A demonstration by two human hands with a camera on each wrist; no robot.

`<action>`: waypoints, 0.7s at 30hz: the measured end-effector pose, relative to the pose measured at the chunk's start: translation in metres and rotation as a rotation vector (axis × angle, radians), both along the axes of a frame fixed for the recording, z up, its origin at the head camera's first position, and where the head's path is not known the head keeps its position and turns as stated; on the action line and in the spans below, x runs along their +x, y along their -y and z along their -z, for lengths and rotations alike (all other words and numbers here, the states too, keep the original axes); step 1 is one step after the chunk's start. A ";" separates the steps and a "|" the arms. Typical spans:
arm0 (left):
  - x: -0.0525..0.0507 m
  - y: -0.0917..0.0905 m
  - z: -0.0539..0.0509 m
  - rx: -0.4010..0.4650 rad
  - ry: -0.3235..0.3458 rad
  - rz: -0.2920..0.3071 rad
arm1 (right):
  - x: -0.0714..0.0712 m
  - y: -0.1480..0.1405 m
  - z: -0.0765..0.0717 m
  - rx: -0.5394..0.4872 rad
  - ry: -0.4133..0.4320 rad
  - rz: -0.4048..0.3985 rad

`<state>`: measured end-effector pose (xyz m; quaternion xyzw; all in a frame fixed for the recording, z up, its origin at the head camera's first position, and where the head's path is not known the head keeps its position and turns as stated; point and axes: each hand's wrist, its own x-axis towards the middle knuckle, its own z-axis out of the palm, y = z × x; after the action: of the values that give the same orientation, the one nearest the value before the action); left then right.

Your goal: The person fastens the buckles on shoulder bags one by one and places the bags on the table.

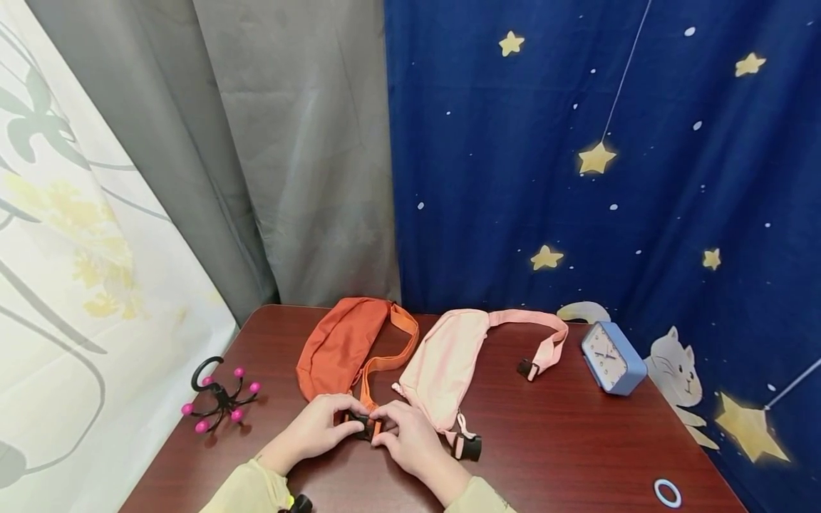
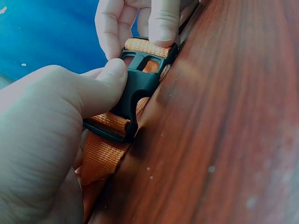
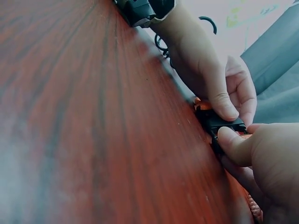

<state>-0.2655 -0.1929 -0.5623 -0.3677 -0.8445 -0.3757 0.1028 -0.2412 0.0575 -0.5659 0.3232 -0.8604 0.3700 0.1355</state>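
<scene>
An orange waist bag (image 1: 343, 342) lies on the table, its strap (image 1: 393, 362) looping toward me. Both hands meet at the black side-release buckle (image 2: 136, 86) on that strap. My left hand (image 1: 318, 429) pinches the socket half, thumb on top. From the other side, my right hand (image 1: 410, 436) pinches the prong half, where orange webbing threads through. In the left wrist view the two halves are together in line; whether they are fully latched I cannot tell. Fingers hide part of the buckle in the head view.
Right of the orange bag lies a pink waist bag (image 1: 445, 363), with one buckle half (image 1: 529, 369) by the far strap and another (image 1: 468, 447) near my right wrist. A black massager with pink tips (image 1: 221, 400) stands left. A blue clock (image 1: 613, 358) and a ring (image 1: 668, 493) are right.
</scene>
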 end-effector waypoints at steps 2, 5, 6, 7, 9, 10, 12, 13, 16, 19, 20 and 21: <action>0.001 0.000 0.000 0.004 0.007 0.001 | 0.000 0.001 0.000 -0.019 0.013 -0.006; 0.001 0.000 0.000 0.005 0.019 -0.003 | 0.000 0.003 0.001 -0.048 0.028 -0.019; 0.001 0.000 0.000 0.004 0.021 -0.005 | 0.000 0.003 0.002 -0.058 0.034 -0.024; 0.002 0.000 0.000 0.003 0.026 -0.007 | -0.001 0.004 0.002 -0.064 0.033 -0.028; 0.002 0.000 0.000 0.001 0.031 -0.009 | -0.001 0.004 0.003 -0.070 0.043 -0.030; 0.002 0.000 -0.001 0.001 0.034 -0.009 | -0.001 0.004 0.003 -0.075 0.056 -0.030; 0.002 0.000 -0.001 0.002 0.035 -0.007 | -0.002 0.005 0.003 -0.075 0.070 -0.020; 0.002 0.000 -0.001 0.003 0.035 -0.007 | -0.002 0.006 0.003 -0.076 0.078 -0.014; 0.001 0.000 -0.001 0.006 0.040 -0.015 | -0.003 0.007 0.004 -0.085 0.091 0.004; 0.001 -0.002 0.000 0.005 0.045 -0.028 | -0.004 0.008 0.005 -0.096 0.082 0.020; 0.001 -0.002 0.000 0.004 0.048 -0.032 | -0.004 0.008 0.006 -0.100 0.073 0.024; 0.001 -0.003 0.000 0.002 0.047 -0.035 | -0.004 0.008 0.006 -0.101 0.065 0.031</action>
<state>-0.2649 -0.1903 -0.5625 -0.3440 -0.8526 -0.3830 0.0899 -0.2454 0.0496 -0.5717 0.2905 -0.8494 0.4213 0.1293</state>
